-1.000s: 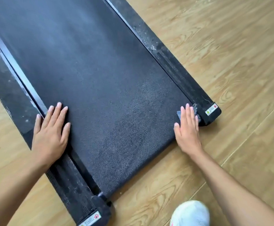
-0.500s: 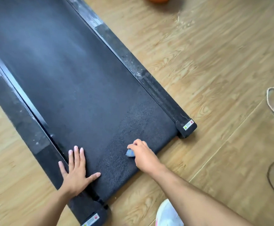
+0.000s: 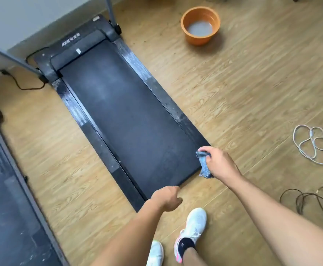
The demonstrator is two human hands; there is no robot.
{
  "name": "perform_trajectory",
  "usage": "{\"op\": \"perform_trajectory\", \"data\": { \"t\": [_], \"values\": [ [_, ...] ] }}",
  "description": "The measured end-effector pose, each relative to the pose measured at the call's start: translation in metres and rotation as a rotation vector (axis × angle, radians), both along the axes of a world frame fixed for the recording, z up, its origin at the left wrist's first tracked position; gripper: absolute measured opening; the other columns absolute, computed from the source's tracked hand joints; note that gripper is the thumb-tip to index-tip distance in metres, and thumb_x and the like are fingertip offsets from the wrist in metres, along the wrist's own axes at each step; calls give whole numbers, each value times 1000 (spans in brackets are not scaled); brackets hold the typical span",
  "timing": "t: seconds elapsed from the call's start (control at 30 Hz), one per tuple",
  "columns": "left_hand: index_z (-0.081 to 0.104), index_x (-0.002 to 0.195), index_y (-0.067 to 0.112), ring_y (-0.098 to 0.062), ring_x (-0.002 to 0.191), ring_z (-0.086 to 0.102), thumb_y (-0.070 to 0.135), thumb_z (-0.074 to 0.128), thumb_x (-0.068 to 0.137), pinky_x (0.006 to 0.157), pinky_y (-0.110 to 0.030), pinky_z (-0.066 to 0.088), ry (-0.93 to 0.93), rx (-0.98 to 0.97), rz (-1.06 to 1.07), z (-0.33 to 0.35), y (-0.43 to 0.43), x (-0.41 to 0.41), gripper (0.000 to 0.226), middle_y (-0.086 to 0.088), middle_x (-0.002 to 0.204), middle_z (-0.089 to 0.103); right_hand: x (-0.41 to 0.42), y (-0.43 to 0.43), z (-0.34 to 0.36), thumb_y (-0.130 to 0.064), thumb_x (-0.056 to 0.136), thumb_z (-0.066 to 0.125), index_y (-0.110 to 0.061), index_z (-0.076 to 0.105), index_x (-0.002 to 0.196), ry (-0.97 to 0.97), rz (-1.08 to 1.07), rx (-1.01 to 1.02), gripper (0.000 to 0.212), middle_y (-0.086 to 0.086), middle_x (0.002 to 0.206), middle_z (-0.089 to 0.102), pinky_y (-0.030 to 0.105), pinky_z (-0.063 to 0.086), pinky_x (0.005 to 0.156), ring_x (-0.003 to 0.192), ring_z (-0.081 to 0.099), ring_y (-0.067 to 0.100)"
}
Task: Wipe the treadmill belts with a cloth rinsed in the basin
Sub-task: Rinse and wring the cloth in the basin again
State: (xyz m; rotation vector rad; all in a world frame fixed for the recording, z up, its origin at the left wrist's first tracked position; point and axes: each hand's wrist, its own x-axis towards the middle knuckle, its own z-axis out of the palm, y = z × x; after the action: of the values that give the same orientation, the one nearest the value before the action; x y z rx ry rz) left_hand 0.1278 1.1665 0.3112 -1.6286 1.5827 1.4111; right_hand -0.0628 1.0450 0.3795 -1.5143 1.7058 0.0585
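Two hands hover at the near end of the treadmill belt [image 3: 130, 116]. The right hand [image 3: 219, 164] grips a blue-grey cloth [image 3: 203, 167]; the left hand [image 3: 166, 198] is loosely curled, holding nothing.

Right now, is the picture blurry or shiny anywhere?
Head view: soft all over, the logo on the motor cover hard to read; a pale sheen on the treadmill belt; water in the orange basin glints; at the left edge the wide lens bows the second treadmill.
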Motion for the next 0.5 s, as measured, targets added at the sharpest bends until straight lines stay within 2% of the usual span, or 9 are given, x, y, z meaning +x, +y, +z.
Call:
{"op": "perform_trajectory", "data": {
  "t": [0.13,0.27,0.33,0.4,0.5],
  "values": [
    [52,139,13,-33,130,56,35,49,99,105,-48,49,-59,5,-19,125,-9,-11,45,-9,143,59,-15,-14,130,-4,95,53,-22,67,132,-19,17,-47,43,6,125,72,31,45,87,109,65,31],
    [47,145,13,-32,137,52,31,50,100,110,-48,46,-106,-86,56,238,-38,-4,49,-10,150,51,-35,-28,237,-9,90,67,-19,66,133,13,97,-24,44,6,124,72,30,46,87,112,66,31],
    [44,147,11,-34,138,50,29,49,101,111,-49,44,-111,-158,114,282,-59,-2,50,-11,154,48,-46,-44,280,-10,88,71,-21,69,123,3,76,-73,37,4,115,74,32,50,87,107,69,29],
    [38,152,13,-34,142,46,28,46,102,113,-49,43,-107,-239,180,319,-84,-3,53,-9,160,41,-54,-67,317,-10,88,68,-26,73,107,-11,39,-122,25,2,104,77,32,52,80,97,71,26],
    [28,161,19,-29,147,41,25,43,102,115,-49,40,-71,-332,227,360,-131,-6,60,-2,168,30,-56,-113,362,-11,91,63,-31,74,97,-49,3,-179,24,1,95,78,30,54,70,86,72,23]
  ]
}}
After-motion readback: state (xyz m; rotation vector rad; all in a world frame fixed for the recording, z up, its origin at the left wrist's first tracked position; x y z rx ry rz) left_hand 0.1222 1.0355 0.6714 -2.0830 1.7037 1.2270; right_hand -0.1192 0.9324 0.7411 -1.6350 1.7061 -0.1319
